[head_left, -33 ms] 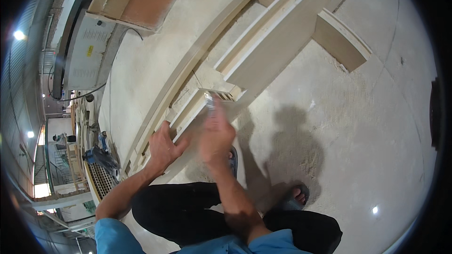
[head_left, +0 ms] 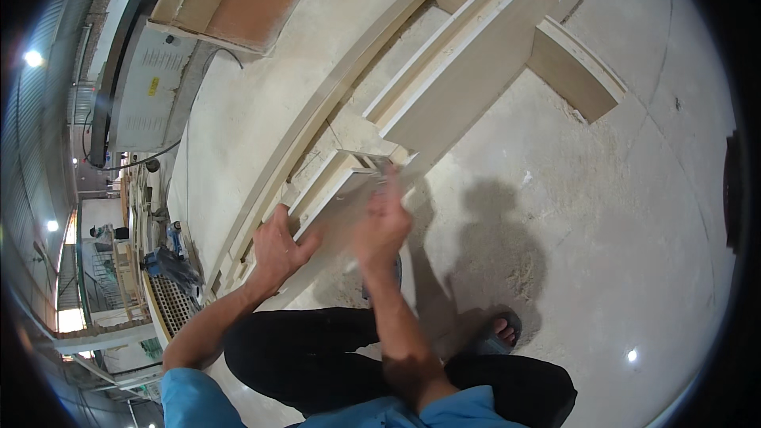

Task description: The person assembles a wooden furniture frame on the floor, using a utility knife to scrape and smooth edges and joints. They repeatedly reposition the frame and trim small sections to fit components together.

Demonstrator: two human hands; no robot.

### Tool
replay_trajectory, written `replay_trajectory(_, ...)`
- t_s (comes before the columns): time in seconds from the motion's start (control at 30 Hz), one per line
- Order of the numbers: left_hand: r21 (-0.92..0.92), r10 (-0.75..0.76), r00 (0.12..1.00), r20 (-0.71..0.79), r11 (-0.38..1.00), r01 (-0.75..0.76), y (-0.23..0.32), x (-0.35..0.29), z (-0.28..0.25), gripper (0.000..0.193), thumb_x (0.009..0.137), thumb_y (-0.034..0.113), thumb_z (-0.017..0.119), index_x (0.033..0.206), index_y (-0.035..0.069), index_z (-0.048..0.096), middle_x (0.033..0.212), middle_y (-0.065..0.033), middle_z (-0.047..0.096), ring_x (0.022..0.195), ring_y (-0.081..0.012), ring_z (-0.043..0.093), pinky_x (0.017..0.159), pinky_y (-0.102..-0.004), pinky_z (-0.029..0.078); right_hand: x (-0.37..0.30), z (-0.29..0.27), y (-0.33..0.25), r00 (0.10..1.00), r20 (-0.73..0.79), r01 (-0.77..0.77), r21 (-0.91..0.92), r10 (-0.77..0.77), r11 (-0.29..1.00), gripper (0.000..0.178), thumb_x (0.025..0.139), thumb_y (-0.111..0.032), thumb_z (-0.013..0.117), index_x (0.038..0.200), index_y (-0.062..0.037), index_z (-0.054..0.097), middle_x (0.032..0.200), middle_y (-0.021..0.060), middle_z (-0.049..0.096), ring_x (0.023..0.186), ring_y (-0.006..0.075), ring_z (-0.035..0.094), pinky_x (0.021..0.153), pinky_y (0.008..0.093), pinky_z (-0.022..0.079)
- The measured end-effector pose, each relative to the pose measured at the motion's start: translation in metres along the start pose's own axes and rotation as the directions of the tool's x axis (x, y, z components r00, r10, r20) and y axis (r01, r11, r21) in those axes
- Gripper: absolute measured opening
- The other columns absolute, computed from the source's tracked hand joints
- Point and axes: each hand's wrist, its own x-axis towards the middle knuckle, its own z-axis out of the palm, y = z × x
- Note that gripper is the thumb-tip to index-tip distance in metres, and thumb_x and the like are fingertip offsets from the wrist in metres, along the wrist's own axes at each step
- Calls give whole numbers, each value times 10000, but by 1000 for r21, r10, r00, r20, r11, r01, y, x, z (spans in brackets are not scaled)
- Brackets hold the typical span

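My left hand [head_left: 279, 247] grips a long, pale, hollow wooden piece [head_left: 323, 190] on the floor, fingers over its far wall and thumb toward the near one. At this piece's upper end are slots between thin slats [head_left: 366, 161]. Right by that end is my right hand [head_left: 382, 226], blurred by motion and closed round a slim, metallic-looking tool [head_left: 383, 173]. The tool's tip meets or nearly meets the slotted end; blur hides its exact kind and whether it touches.
Beyond lies a larger pale wooden frame [head_left: 476, 55] with a cross piece [head_left: 577, 71] jutting right. A long curved strip [head_left: 313, 111] runs along its left. Sawdust [head_left: 519, 269] covers the floor near my sandalled foot [head_left: 499, 333]. A grey metal cabinet [head_left: 151, 87] stands far left.
My right hand has shifted to the right with the tool, from the left part of the slotted end toward its right corner. My left hand stays where it was.
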Motion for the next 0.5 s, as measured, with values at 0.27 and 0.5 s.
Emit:
replay_trajectory(0.27, 20, 85, 995, -61, 996, -84, -1, 6, -1, 520, 775, 418, 756, 883, -17, 492, 731, -218, 642, 651, -406, 644, 606, -478, 513, 2, 8, 7, 995, 61, -86, 88, 81, 992, 676, 755, 125, 434, 1414, 1, 526, 647, 66, 492, 613, 154, 512, 612, 283, 472)
replay_trajectory(0.5, 1, 129, 988, -86, 992, -130, -2, 8, 0, 519, 756, 365, 785, 887, -4, 444, 604, -192, 558, 570, -424, 585, 557, -494, 463, 16, -5, 7, 970, -108, -216, 44, 219, 976, 681, 735, 117, 456, 1394, -25, 554, 648, 83, 516, 620, 177, 555, 601, 323, 488)
